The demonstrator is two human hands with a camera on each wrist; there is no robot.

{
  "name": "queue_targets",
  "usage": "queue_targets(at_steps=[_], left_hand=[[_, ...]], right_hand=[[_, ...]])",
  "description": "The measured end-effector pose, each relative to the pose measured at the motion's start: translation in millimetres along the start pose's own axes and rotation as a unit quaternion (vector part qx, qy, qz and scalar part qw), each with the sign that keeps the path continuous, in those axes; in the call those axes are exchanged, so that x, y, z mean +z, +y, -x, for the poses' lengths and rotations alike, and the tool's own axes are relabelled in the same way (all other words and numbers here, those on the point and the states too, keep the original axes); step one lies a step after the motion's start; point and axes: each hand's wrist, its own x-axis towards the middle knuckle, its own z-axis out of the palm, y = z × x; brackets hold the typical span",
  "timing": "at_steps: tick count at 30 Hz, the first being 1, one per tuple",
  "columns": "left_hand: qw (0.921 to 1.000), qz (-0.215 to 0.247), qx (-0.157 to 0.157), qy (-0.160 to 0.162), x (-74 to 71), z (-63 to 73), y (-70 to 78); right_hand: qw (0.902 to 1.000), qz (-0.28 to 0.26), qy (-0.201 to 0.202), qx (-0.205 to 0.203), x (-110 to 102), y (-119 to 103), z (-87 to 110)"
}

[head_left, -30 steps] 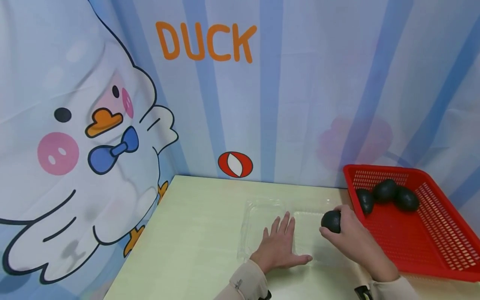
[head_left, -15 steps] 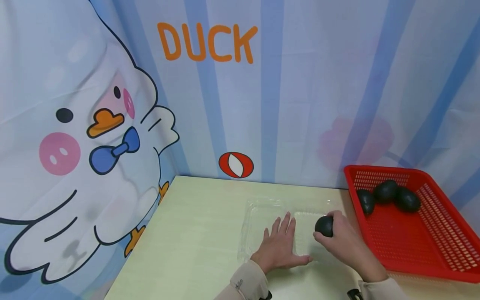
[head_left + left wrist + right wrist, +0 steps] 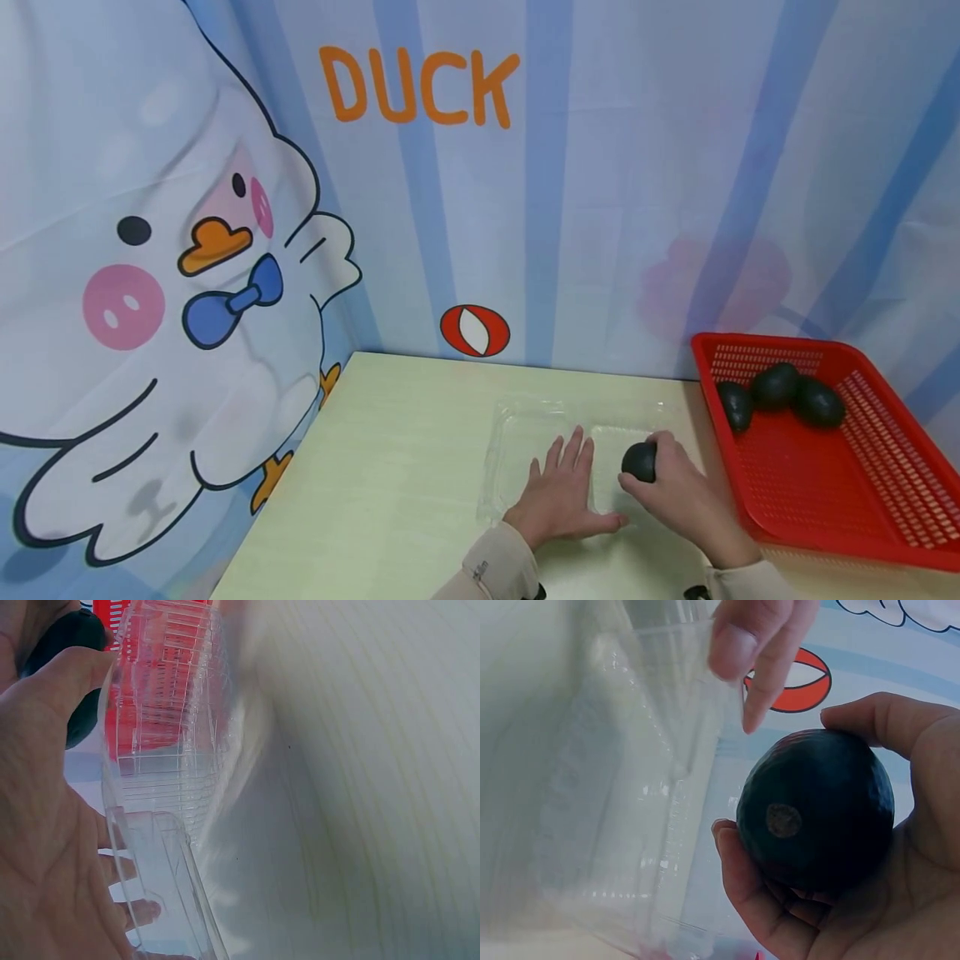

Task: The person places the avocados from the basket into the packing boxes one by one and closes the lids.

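Observation:
A dark green avocado [image 3: 639, 462] is held in my right hand [image 3: 684, 496], above the right part of a clear plastic clamshell box [image 3: 611, 433]. In the right wrist view, thumb and fingers curl around the avocado [image 3: 817, 810], its pale stem scar facing the camera. My left hand [image 3: 558, 498] lies over the middle of the box with straight, spread fingers. The left wrist view has this hand [image 3: 45, 825] against the rim of the clear box [image 3: 161, 780], part of the avocado [image 3: 75, 645] showing behind the thumb.
A red perforated basket [image 3: 825, 492] stands to the right, with avocados [image 3: 776, 386] in its far left corner. Behind the pale table [image 3: 390, 467] hangs a printed duck curtain [image 3: 600, 183], which also runs along the left side.
My right hand has carried the avocado left and slightly nearer, away from the basket and over the box. The left hand has stayed in place on the box.

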Motion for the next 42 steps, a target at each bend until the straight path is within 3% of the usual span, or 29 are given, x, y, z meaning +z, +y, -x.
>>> queue_targets(at_steps=[21, 42], left_hand=[[0.9997, -0.023, -0.001, 0.007, 1.7, -1.3, 0.0], [0.9997, -0.024, 0.001, 0.005, 1.3, -0.6, 1.5]], right_hand=[[0.9999, -0.01, 0.013, 0.0, 22, 4, -7.2], [0.9997, 0.012, 0.021, -0.009, 41, 7, -11.5]])
